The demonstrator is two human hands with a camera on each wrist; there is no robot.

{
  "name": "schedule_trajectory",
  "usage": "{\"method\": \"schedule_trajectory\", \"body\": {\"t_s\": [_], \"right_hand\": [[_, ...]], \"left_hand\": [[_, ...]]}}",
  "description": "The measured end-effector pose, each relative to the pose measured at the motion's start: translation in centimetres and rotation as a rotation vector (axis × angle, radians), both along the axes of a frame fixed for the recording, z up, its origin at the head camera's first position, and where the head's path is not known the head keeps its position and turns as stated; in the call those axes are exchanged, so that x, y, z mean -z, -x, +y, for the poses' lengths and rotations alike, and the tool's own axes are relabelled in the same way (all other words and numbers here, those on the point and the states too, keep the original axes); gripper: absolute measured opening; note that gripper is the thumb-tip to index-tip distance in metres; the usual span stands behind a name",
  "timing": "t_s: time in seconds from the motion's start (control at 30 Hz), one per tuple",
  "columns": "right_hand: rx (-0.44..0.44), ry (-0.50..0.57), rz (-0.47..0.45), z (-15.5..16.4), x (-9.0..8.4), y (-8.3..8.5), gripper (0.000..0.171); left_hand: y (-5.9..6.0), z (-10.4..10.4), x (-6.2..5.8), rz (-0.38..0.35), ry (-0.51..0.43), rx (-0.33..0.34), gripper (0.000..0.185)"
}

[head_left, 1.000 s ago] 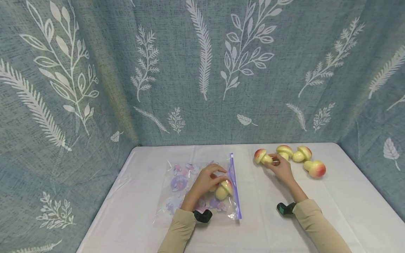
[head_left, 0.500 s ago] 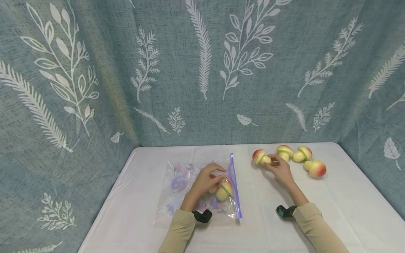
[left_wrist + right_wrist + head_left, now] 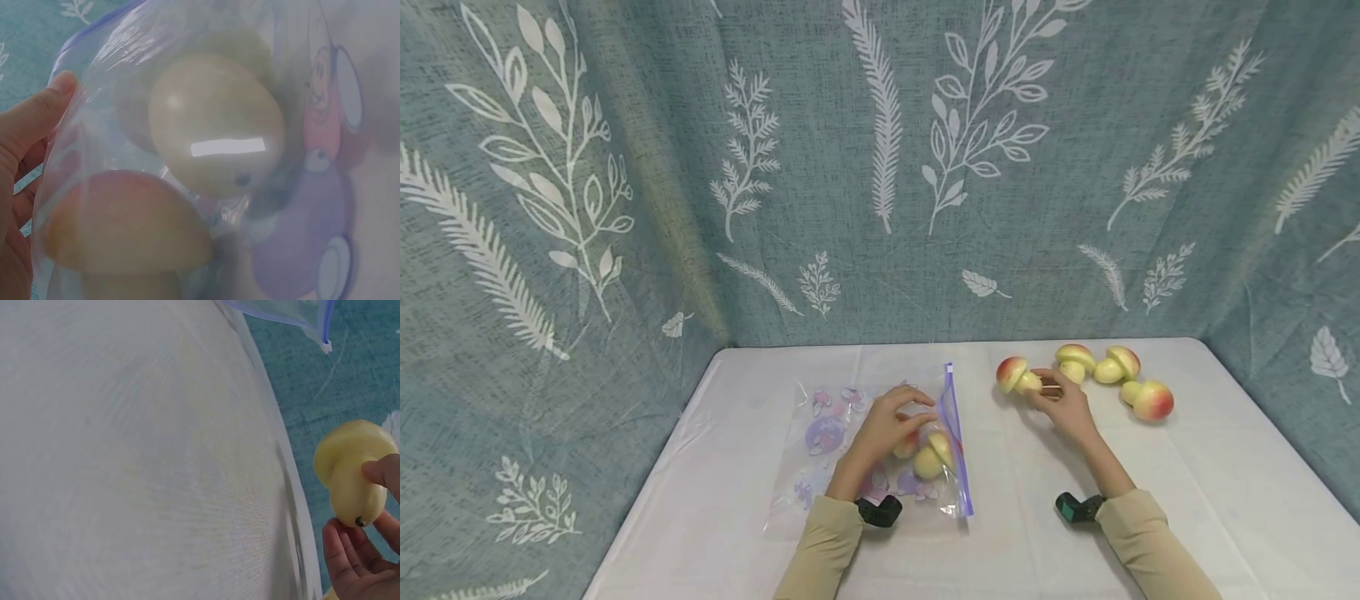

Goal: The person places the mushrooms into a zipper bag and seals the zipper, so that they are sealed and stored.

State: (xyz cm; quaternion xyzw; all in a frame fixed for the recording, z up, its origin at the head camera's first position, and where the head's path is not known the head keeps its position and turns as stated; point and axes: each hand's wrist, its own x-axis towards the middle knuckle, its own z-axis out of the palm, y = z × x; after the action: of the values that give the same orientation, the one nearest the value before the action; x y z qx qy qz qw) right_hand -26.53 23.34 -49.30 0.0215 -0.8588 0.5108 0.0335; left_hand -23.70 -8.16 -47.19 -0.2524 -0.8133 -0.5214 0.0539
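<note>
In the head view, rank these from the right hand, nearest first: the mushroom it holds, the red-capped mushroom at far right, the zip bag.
1. Held mushroom, pinched in the right hand.
2. Red-capped mushroom, to the hand's right.
3. Zip bag, left side, under the left hand.

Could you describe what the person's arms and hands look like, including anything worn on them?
Both arms wear long beige sleeves, the left sleeve and the right sleeve, reaching to the wrists. A small black device sits at each wrist, the left device and the right device. The left hand and right hand are bare.
</note>
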Motion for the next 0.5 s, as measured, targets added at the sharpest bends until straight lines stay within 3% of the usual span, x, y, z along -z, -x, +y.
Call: {"method": "schedule_trajectory", "body": {"t_s": [0.1,0.33,0.5], "right_hand": [[-0.009,0.002,0.007,-0.1,0.0,-0.2,0.050],[-0.032,0.006,0.028,-0.3,-0.1,-0.6,0.048],[-0.049,0.004,0.046,-0.4,-0.3,-1.0,0.047]], "left_hand": [[-0.2,0.1,-0.4,-0.004,0.014,-0.007,0.019],[-1.9,0.1,-3.4,0.000,0.022,0.015,0.019],[-2.2,0.1,-3.7,0.002,0.017,0.003,0.017]]}}
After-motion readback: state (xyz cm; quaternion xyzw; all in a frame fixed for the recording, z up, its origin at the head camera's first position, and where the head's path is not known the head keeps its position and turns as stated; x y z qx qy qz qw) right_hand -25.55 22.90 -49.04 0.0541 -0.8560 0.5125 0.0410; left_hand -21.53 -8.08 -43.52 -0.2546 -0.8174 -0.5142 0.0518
